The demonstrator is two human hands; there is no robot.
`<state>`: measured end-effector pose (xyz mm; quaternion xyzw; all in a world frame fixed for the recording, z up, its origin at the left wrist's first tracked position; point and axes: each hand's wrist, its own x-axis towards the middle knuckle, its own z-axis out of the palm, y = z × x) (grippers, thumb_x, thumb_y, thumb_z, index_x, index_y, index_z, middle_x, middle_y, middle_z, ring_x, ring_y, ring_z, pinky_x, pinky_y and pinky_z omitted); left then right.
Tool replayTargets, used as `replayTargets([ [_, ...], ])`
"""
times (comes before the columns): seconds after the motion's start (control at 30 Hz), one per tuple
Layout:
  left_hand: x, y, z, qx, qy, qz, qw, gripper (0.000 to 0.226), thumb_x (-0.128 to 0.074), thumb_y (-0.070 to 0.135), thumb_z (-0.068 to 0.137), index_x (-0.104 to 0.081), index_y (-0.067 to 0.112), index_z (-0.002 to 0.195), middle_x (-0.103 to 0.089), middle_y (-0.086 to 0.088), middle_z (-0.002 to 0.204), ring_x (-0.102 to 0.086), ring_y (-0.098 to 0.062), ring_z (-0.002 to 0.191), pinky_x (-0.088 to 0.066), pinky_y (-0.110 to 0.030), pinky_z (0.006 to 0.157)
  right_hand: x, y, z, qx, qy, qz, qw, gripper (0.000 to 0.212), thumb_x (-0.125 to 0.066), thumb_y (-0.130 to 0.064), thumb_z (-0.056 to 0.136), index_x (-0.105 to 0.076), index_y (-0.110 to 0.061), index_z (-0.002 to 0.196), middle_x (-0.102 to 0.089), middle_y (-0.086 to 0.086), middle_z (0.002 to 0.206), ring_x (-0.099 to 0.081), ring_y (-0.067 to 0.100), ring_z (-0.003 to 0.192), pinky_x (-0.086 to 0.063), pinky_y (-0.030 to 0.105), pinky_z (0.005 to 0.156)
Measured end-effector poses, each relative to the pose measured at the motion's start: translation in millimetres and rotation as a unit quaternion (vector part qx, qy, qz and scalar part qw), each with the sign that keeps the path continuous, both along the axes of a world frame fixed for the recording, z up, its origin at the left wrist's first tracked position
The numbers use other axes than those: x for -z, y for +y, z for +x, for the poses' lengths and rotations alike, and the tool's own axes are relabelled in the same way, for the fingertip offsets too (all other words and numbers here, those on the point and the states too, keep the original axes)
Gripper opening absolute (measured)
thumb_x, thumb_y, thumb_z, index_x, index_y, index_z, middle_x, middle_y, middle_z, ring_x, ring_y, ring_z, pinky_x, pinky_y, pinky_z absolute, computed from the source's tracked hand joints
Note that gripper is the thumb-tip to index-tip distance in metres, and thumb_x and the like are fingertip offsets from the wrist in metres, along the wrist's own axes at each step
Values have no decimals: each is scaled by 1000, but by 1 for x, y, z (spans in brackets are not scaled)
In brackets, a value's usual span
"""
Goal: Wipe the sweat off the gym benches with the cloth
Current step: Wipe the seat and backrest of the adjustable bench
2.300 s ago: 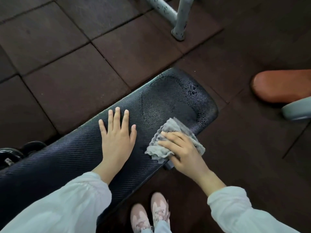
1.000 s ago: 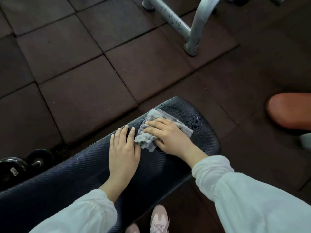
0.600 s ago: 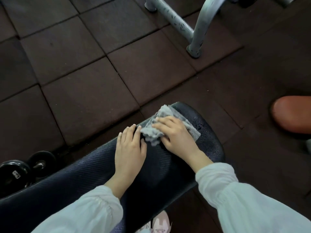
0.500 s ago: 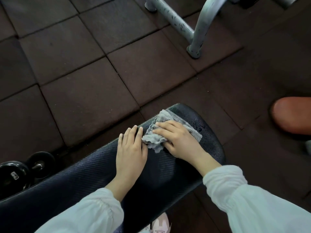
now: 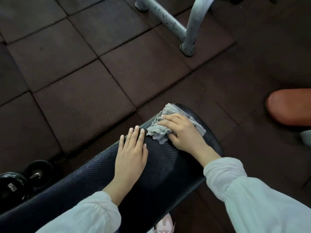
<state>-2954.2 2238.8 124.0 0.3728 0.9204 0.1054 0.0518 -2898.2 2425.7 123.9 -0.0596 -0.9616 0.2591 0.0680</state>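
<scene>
A black textured gym bench (image 5: pixel 168 174) runs from the lower left to its rounded end at centre right. My left hand (image 5: pixel 131 155) rests flat on the pad with straight fingers, just left of the cloth. A crumpled grey cloth (image 5: pixel 158 130) lies on the far edge of the bench near its end. My right hand (image 5: pixel 183 133) lies over the cloth and holds it down on the pad, with the bunched part caught between fingers and thumb. A few droplets show on the pad beside the cloth.
Black dumbbells (image 5: pixel 20 180) sit on the floor at the lower left, beside the bench. A grey metal frame leg (image 5: pixel 190 31) stands on the dark rubber tiles ahead. An orange pad (image 5: pixel 289 108) juts in at the right edge. My pink shoe (image 5: pixel 165 226) shows below the bench.
My right hand has slid the cloth from the near side of the bench end across to its far edge. My left hand has stayed flat on the pad.
</scene>
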Motion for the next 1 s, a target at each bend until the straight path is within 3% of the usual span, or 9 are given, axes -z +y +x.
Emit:
replayTargets([
  [0.1, -1, 2, 0, 34, 5, 0, 999, 49, -33, 26, 89, -56, 2, 125, -54, -15, 131, -51, -32, 122, -39, -54, 96, 4, 14, -12, 119, 13, -11, 993, 45, -39, -20, 73, -67, -6, 106, -65, 9, 110, -56, 30, 102, -41, 37, 93],
  [0.23, -1, 12, -1, 78, 14, 8, 997, 50, -33, 30, 91, -55, 3, 126, -54, -16, 132, -50, -32, 123, -40, -53, 97, 3, 27, -12, 354, -26, -51, 933, 38, -48, -9, 80, -62, -4, 115, -61, 15, 116, -49, 34, 111, -30, 31, 95],
  [0.33, 1, 18, 3, 68, 6, 0, 998, 52, -33, 33, 90, -55, 2, 126, -53, -17, 132, -49, -33, 123, -39, -53, 97, 1, 5, 20, 286, 14, -17, 958, 43, -42, -14, 76, -64, -6, 112, -62, 13, 116, -50, 29, 109, -33, 36, 97],
  [0.43, 4, 20, 6, 61, 6, -11, 998, 52, -32, 33, 90, -55, 2, 126, -52, -17, 133, -48, -34, 124, -35, -54, 99, -1, -17, 72, 195, 23, -4, 980, 46, -44, -11, 71, -64, -8, 112, -62, 10, 116, -45, 20, 108, -29, 27, 99],
  [0.53, 5, 21, 8, 57, 9, -8, 998, 53, -32, 32, 90, -55, 1, 126, -52, -18, 133, -48, -34, 124, -32, -53, 100, 0, -17, 99, 294, 43, -12, 955, 44, -42, -15, 75, -65, -7, 111, -62, 9, 116, -44, 17, 108, -27, 21, 101],
  [0.67, 5, 21, 7, 56, 4, -3, 998, 54, -31, 32, 90, -53, 0, 127, -50, -19, 134, -46, -35, 125, -33, -52, 100, 0, -8, 71, 429, 23, -38, 902, 37, -52, -9, 75, -66, -3, 108, -63, 13, 114, -51, 31, 106, -39, 39, 94],
  [0.87, 9, 20, 9, 52, 4, 0, 999, 54, -29, 32, 91, -49, 0, 131, -47, -19, 137, -42, -36, 128, -26, -51, 103, -4, 11, 36, 339, -9, -18, 941, 39, -50, -12, 78, -63, -5, 114, -61, 14, 118, -50, 34, 110, -35, 39, 95],
  [1.0, 8, 20, 10, 51, -9, -3, 999, 58, -25, 34, 92, -45, 1, 134, -42, -18, 141, -36, -35, 133, -24, -48, 106, 0, 20, 50, 466, -50, -40, 883, 37, -49, -10, 88, -56, -11, 124, -57, 8, 123, -42, 28, 118, -32, 37, 96],
])
